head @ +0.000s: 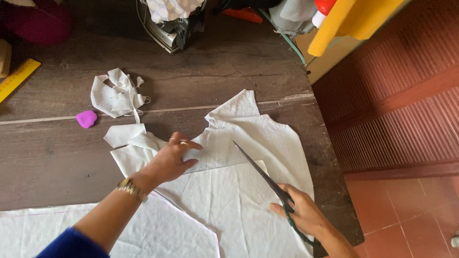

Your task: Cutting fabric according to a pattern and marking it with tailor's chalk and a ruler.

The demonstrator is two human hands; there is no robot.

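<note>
White fabric (239,200) lies spread over the dark wooden table (201,81), with a thinner white piece (248,129) on top of it. My left hand (169,160), with a ring and a gold wristwatch, presses flat on the thin piece near its left side. My right hand (301,212) grips a pair of long dark scissors (260,172) by the handles. The blades point up and left across the fabric and look closed.
A pile of white fabric scraps (117,93) and a purple piece of chalk (86,118) lie at the left. A yellow ruler (16,76) sits at the far left edge. An iron and cloths (169,21) stand at the back. The table ends at the right above a red tiled floor (406,210).
</note>
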